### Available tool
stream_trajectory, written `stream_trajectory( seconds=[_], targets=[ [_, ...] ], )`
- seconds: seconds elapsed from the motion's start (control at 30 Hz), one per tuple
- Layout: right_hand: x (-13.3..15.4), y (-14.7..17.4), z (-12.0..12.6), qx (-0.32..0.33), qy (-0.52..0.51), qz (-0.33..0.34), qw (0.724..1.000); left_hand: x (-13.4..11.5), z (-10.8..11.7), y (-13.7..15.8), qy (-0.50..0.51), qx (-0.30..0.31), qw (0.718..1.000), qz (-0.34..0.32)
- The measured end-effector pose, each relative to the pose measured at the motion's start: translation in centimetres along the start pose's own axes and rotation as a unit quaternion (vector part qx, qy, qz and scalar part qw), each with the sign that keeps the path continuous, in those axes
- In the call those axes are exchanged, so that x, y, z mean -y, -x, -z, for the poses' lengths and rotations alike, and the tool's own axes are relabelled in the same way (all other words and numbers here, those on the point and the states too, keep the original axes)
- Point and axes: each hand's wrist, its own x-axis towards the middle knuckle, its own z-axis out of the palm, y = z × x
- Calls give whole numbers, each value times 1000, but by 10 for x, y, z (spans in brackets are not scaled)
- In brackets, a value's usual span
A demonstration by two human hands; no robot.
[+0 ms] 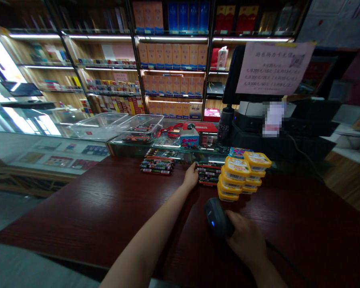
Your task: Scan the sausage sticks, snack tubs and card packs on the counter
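Observation:
My right hand [247,236] is closed around the handle of a dark barcode scanner [217,218]. The scanner has a lit blue light, and its head points up and left above the wooden counter. My left hand [191,177] reaches far forward, its fingers closed at the left end of a pile of long, thin, dark-wrapped sticks [209,174]; its fingertips are partly hidden. Left of that hand lies a second pile of similar sticks [157,163]. Just right of the first pile, yellow-lidded plastic tubs [234,180] stand in stacks.
A glass ledge behind the piles holds clear plastic bins [144,124] and a small blue-and-pink box [189,139]. At right stand a monitor with a pink notice [273,68] and dark machines. The scanner's cable [283,256] trails right across the dark red counter [108,212].

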Motion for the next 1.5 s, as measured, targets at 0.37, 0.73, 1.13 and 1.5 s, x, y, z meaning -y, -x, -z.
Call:
stream_trajectory(
  seconds=[0.37,0.73,1.13,1.5],
  targets=[
    [-7,7,-8,-25,4,28,999,6,97,29,-213,-106,970,-54],
    [-7,9,-12,-52,28,24,998,56,198,27,-376,-94,920,-54],
    [-4,6,-7,-19,13,1,1000,27,203,28,-474,-84,876,16],
    [-3,7,-2,-35,16,27,999,4,140,72,-217,-57,974,-9]
  ],
)
